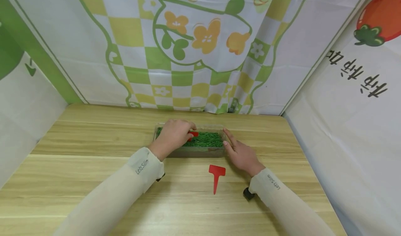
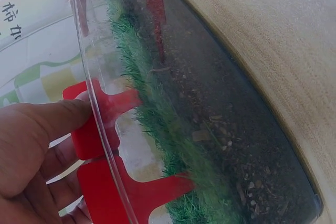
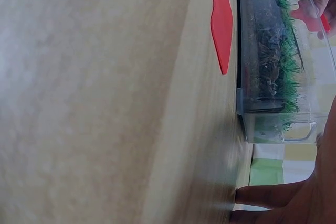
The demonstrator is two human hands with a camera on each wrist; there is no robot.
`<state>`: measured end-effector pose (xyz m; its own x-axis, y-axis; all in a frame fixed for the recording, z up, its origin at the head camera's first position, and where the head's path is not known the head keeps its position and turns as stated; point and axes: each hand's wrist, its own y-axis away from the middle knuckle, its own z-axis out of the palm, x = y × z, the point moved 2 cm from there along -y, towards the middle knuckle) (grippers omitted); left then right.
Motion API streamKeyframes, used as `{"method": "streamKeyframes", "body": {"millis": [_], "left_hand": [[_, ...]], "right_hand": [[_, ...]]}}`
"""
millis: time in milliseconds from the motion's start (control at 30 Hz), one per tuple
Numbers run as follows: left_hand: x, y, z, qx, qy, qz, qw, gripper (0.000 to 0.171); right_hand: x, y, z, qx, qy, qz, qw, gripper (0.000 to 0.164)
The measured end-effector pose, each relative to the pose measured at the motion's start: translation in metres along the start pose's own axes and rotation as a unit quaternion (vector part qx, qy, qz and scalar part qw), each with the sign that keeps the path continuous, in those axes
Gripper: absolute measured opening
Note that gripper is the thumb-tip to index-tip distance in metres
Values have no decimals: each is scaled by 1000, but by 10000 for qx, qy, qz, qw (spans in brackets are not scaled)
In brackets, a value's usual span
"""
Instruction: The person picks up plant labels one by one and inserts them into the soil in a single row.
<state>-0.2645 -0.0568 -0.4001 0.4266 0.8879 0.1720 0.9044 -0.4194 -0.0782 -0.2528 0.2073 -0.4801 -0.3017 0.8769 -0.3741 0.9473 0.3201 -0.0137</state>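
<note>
A clear plastic box (image 1: 200,152) of dark soil topped with green grass (image 1: 206,139) stands mid-table. My left hand (image 1: 188,133) reaches over it from the left and pinches a red plant label (image 1: 194,134) down at the grass. In the left wrist view, red label (image 2: 102,121) sits behind the box wall (image 2: 105,145) by my thumb (image 2: 52,121), with a second red shape (image 2: 142,192) at the grass. My right hand (image 1: 230,142) lies with straight fingers against the box's right end. Another red T-shaped label (image 1: 216,176) lies flat on the wood in front of the box, also seen as label (image 3: 221,19).
The wooden table (image 1: 78,166) is walled by printed cloth: a checked flower curtain (image 1: 200,48) behind, white panels left and right (image 1: 344,131). The right wrist view shows the box (image 3: 268,77) side-on, with my right fingers (image 3: 273,198) near its end.
</note>
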Motion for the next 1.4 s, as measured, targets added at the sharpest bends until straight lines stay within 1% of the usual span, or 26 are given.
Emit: {"method": "streamKeyframes", "body": {"millis": [267,433,533,633,700,800,833,900,967,1033,1100,1200,1300,1400], "left_hand": [[-1,1,1,-28,10,13,10000,27],[-2,4,1,63,74,87,9999,30],[-1,8,-3,268,53,137,9995,35],[5,14,-8,600,70,294,9977,38],[11,20,-13,857,105,457,9952,35],[22,28,-18,1220,120,795,9893,31],[26,30,-19,1315,141,894,9872,29],[34,36,-19,1376,200,1014,9851,30],[42,41,-16,1295,370,1045,9854,32],[50,46,-11,1102,571,973,9875,33],[57,51,-6,857,753,929,9891,33],[67,59,5,503,972,1024,9887,30],[76,65,21,115,959,1203,9880,29],[82,69,39,-201,844,1290,9879,30]], "right_hand": [[1,-1,2,-20,15,35,10000,61],[0,0,3,-29,8,11,10000,61],[-1,0,2,-18,-16,9,10000,61],[-1,0,1,-18,9,19,10000,61],[-1,0,1,-24,56,18,10000,61],[0,-1,0,-41,91,50,9999,60],[0,-1,0,-47,104,41,9999,60],[0,-1,-1,-68,102,60,9999,60],[0,0,-2,-84,105,68,9999,61],[0,0,-3,-89,122,49,9999,61],[-1,1,-5,-86,109,29,9999,61],[0,1,-5,-66,134,-15,9999,61],[1,0,-4,-74,153,10,9999,61],[1,-1,-3,-88,157,24,9998,61]]}}
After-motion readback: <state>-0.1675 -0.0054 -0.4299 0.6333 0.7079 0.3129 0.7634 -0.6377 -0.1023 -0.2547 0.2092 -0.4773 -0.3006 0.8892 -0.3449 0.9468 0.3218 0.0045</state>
